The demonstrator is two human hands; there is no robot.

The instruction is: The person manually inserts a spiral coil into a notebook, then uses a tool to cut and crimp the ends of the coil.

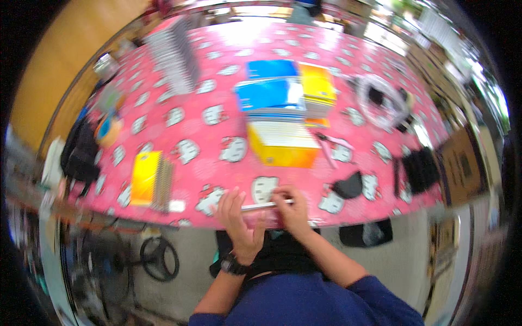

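Near the table's front edge, a thin white-edged item point(260, 206) spans the gap between my hands. It is seen almost edge-on and blurred, so its exact kind is unclear. My left hand point(237, 224), with a dark watch at the wrist, has long straight fingers along its left end and the thumb on the near side. At the right end, my right hand point(292, 212) pinches it with bent fingers. Just beyond them stands a block of yellow-covered booklets point(285, 146), with blue-covered booklets point(270, 95) stacked behind.
Left of my hands stand yellow spiral notebooks point(148, 179). A tall booklet stack point(173, 57) rises far left. Pink-handled pliers point(328, 148), a dark flat piece point(348, 186) and a coil of clear tubing or wire point(380, 103) lie right. A cardboard box point(462, 167) borders the table.
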